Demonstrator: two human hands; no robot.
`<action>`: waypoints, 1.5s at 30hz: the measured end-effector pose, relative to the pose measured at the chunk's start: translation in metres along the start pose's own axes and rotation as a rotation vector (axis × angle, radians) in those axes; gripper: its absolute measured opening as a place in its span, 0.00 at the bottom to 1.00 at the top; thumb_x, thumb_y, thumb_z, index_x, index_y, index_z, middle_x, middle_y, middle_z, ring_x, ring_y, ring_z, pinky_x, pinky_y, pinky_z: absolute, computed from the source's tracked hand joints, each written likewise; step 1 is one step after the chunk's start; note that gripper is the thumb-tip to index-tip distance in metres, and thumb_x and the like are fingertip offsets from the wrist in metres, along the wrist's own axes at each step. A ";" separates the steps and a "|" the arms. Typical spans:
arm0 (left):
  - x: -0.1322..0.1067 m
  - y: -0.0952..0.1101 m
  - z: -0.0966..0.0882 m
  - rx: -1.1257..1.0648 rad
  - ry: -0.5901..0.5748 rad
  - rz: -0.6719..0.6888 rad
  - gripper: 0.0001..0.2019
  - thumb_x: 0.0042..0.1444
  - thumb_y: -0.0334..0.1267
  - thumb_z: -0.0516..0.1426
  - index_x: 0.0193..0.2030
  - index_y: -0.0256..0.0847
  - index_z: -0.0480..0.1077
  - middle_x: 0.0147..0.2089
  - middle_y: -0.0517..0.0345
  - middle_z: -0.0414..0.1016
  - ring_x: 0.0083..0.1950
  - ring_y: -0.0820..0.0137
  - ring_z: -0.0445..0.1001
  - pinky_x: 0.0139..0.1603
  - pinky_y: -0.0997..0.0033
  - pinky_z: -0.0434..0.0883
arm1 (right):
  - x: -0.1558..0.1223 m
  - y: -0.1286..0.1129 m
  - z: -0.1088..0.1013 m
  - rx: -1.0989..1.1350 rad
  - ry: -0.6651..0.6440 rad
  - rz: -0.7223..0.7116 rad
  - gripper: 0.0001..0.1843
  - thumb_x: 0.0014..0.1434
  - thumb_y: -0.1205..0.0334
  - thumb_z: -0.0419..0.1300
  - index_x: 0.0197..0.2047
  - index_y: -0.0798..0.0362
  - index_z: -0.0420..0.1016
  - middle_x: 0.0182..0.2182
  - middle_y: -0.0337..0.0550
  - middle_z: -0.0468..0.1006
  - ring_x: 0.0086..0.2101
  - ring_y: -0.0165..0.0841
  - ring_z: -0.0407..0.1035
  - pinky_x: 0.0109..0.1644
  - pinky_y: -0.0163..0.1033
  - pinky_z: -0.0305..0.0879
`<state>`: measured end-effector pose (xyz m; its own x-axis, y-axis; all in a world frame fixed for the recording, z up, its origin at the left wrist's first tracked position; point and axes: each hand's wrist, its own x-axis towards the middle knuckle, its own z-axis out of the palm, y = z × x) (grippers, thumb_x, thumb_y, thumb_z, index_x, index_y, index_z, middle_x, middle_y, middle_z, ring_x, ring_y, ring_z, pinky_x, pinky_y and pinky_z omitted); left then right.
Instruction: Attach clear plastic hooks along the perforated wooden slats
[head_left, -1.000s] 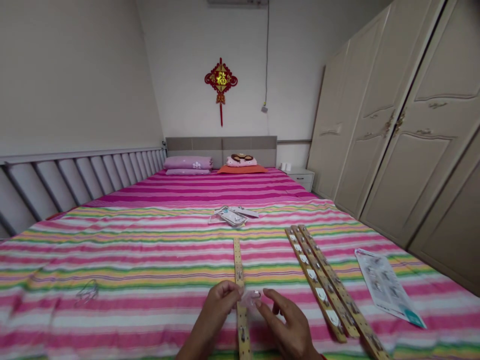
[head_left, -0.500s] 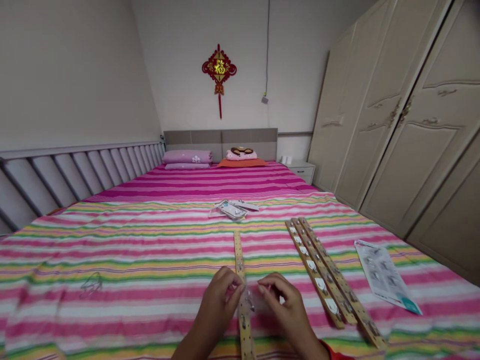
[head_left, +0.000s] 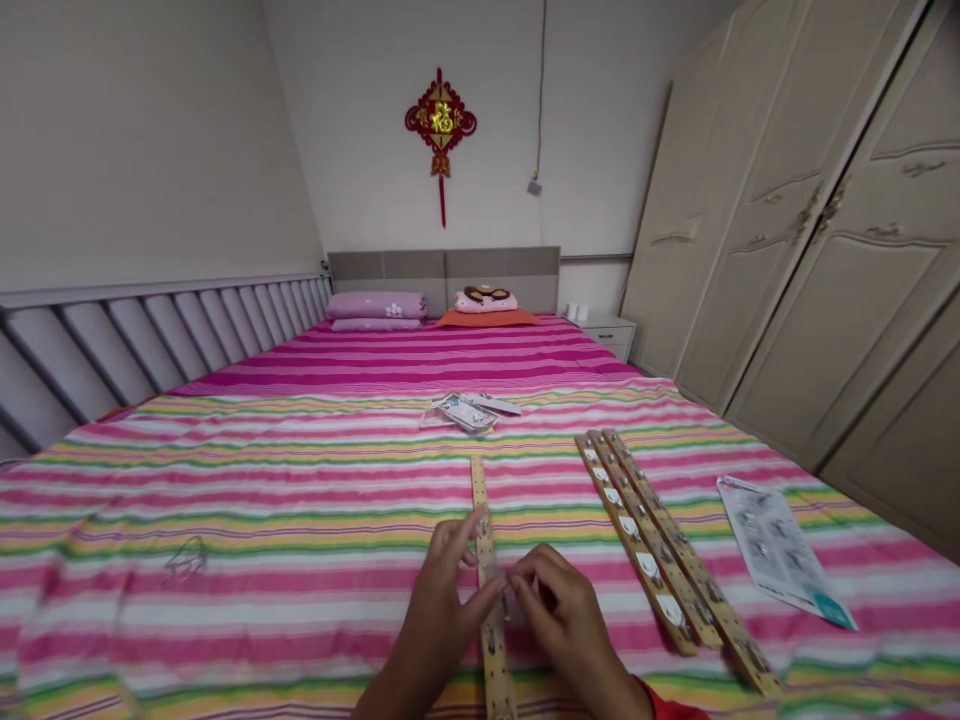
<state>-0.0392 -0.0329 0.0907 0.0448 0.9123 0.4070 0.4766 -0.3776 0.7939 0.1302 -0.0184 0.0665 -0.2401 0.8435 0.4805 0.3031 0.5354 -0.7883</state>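
Observation:
A narrow wooden strip with holes lies lengthwise before me, with small metal pieces fixed along it. My left hand is over its left side, index finger and thumb spread apart, the thumb tip close to my right fingertips. My right hand is closed in a pinch just right of the strip. Between its fingertips appears to be a small clear plastic packet with a shiny metal piece; the fingers partly hide it.
Several similar strips with metal pieces, one with white tags, lie to the right. Beyond them is a blister pack. More packaging lies farther up the striped bedsheet. A crumpled clear wrapper is at left.
My left hand has opened from a pinch, its index finger now reaching up along the strip. My right hand has moved slightly left, toward the left thumb. The view has shifted slightly.

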 end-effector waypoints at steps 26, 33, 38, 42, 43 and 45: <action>0.062 -0.063 0.023 -0.421 0.047 -0.361 0.11 0.43 0.45 0.61 0.26 0.37 0.72 0.25 0.59 0.74 0.29 0.70 0.71 0.32 0.72 0.66 | 0.084 0.058 0.028 0.538 0.137 0.440 0.16 0.40 0.52 0.65 0.18 0.53 0.66 0.15 0.32 0.64 0.19 0.26 0.56 0.24 0.33 0.53; 0.093 -0.100 0.037 -0.435 0.078 -0.393 0.13 0.39 0.46 0.62 0.24 0.37 0.72 0.24 0.58 0.74 0.30 0.69 0.72 0.35 0.70 0.67 | 0.116 0.089 0.040 0.549 0.077 0.513 0.17 0.41 0.51 0.63 0.14 0.52 0.63 0.09 0.31 0.60 0.13 0.23 0.52 0.19 0.32 0.45; 0.104 -0.125 0.045 -0.399 0.123 -0.433 0.12 0.37 0.46 0.61 0.22 0.38 0.71 0.22 0.60 0.73 0.28 0.70 0.71 0.34 0.70 0.67 | 0.127 0.109 0.054 0.555 0.084 0.546 0.17 0.39 0.52 0.62 0.13 0.52 0.62 0.08 0.30 0.58 0.13 0.22 0.49 0.18 0.32 0.43; 0.115 -0.139 0.049 -0.363 0.128 -0.467 0.12 0.36 0.45 0.61 0.19 0.39 0.69 0.19 0.62 0.70 0.26 0.71 0.69 0.32 0.71 0.66 | 0.134 0.123 0.063 0.541 0.115 0.576 0.16 0.39 0.54 0.62 0.12 0.51 0.60 0.08 0.29 0.58 0.13 0.22 0.48 0.18 0.32 0.41; 0.116 -0.141 0.050 -0.352 0.128 -0.475 0.11 0.36 0.45 0.61 0.18 0.39 0.68 0.18 0.63 0.69 0.25 0.71 0.69 0.32 0.71 0.66 | 0.136 0.126 0.065 0.538 0.122 0.581 0.16 0.38 0.54 0.62 0.12 0.51 0.60 0.08 0.29 0.58 0.13 0.22 0.48 0.18 0.32 0.41; 0.119 -0.146 0.051 -0.330 0.128 -0.489 0.10 0.36 0.44 0.61 0.18 0.39 0.68 0.18 0.63 0.69 0.25 0.71 0.69 0.31 0.72 0.65 | 0.137 0.131 0.068 0.534 0.134 0.590 0.16 0.38 0.55 0.62 0.12 0.51 0.59 0.07 0.29 0.57 0.13 0.22 0.48 0.18 0.32 0.41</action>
<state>-0.0583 0.1383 0.0003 -0.2271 0.9739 -0.0054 0.1169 0.0328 0.9926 0.0743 0.1639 0.0029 -0.0548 0.9968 -0.0574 -0.1441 -0.0648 -0.9874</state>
